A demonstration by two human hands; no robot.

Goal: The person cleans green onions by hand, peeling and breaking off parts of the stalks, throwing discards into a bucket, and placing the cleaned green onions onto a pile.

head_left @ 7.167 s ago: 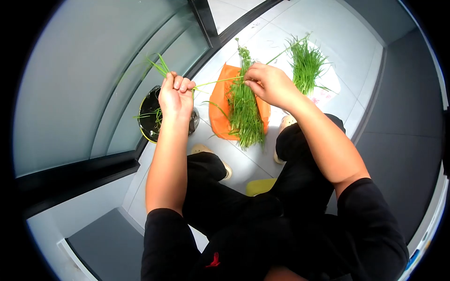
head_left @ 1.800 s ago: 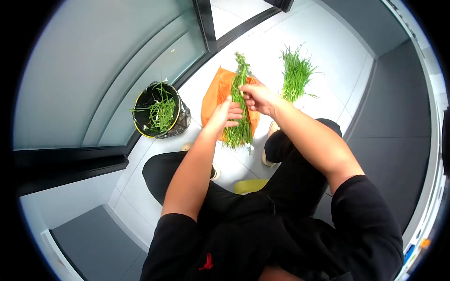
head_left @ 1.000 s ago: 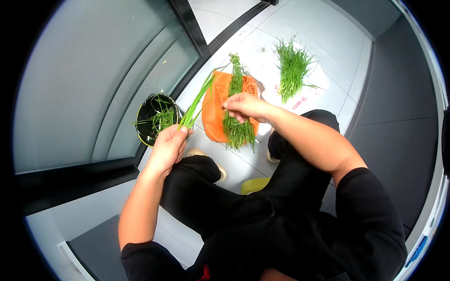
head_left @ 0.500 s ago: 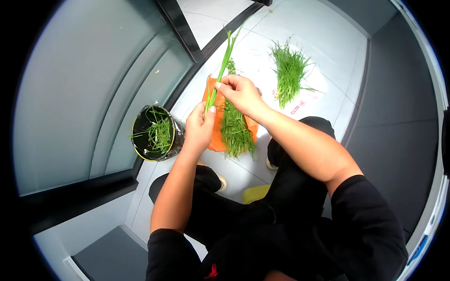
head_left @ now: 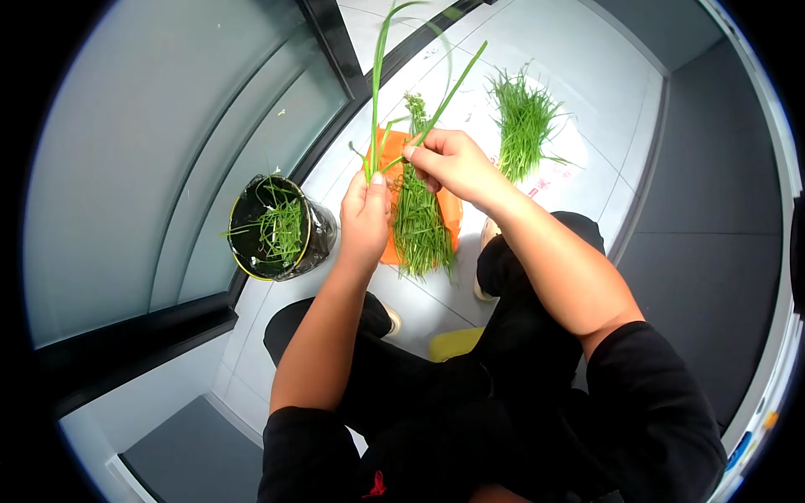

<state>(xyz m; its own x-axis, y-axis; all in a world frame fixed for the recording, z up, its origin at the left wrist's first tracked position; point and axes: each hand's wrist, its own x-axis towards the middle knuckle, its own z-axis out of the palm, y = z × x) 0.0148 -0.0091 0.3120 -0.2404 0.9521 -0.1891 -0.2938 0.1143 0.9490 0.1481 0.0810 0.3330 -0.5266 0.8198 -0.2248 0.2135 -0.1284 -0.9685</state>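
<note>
My left hand (head_left: 366, 220) is closed round the lower ends of a few green chives (head_left: 375, 101), whose long flat leaves rise upright and bend over at the top. Between the thumb and fingers of my right hand (head_left: 453, 166) is one chive leaf (head_left: 453, 88), pulled out sideways from the others and slanting up to the right. Under both hands a thick pile of chives (head_left: 422, 222) lies on an orange bag (head_left: 389, 151) on the floor; my right hand partly hides it.
A bin with a black liner (head_left: 320, 239) stands at the left, with green scraps (head_left: 281, 222) inside. Farther off at the right, another bunch of chives (head_left: 521, 126) lies on white sheeting. A glass door (head_left: 168, 151) borders the left side, and dark panels (head_left: 713, 201) the right.
The held chives were together in one slanted bundle; now they are spread apart. My right hand has moved slightly right, drawing one leaf away from those in my left hand.
</note>
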